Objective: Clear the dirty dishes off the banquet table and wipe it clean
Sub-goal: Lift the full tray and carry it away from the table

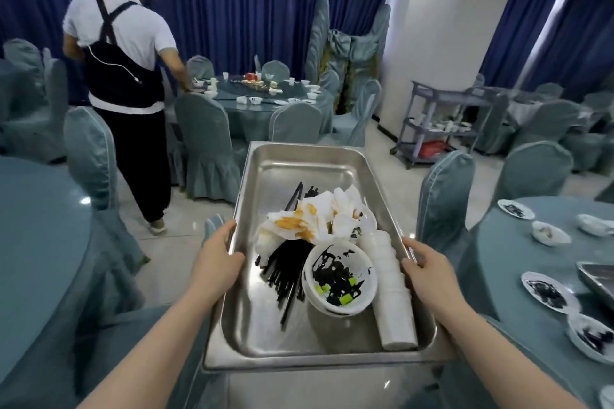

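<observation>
Left hand (217,254) and right hand (423,262) gripping opposite long rims of steel pan (299,163), holding it mid-air; inside lying dirty bowl (340,279), stacked cups (390,289), stained napkins (309,222), black chopsticks (285,271).

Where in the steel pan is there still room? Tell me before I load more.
The steel pan is bare across its far end, beyond the soiled napkins, and along its near-left floor beside the black chopsticks. The middle and right side are crowded with the dirty bowl and stacked cups.

body — two bare forearms | hands (217,251) — no gloves, rings, watch
</observation>
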`<move>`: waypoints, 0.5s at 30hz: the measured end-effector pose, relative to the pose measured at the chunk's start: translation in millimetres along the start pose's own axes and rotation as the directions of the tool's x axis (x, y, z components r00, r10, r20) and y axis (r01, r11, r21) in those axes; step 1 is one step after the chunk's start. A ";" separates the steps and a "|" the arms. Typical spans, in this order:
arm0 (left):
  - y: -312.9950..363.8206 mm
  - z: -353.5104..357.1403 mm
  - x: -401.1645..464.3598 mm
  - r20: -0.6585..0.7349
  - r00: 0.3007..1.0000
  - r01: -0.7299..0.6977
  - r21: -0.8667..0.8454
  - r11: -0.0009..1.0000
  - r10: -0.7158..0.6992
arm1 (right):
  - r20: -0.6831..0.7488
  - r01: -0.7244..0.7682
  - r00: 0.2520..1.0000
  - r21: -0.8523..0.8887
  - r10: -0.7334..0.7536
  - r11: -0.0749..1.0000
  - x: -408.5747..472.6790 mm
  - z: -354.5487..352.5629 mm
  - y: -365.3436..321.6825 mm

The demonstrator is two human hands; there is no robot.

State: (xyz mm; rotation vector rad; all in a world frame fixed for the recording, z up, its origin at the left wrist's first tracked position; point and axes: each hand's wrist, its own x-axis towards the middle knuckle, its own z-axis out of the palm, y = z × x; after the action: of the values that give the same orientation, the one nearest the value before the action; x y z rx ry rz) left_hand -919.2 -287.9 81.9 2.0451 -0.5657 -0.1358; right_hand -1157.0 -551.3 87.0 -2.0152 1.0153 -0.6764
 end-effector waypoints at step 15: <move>35.2 182.8 252.4 0.156 0.988 -0.015 0.002 1.000 0.015 | -0.110 -0.171 0.981 -0.090 0.160 0.981 236.7 11.3 59.5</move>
State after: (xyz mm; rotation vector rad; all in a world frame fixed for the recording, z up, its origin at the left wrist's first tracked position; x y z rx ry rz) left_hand -766.1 -559.7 49.7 2.0442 -0.6778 -0.2883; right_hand -1045.9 -767.0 59.1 -1.9696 1.2843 -0.6557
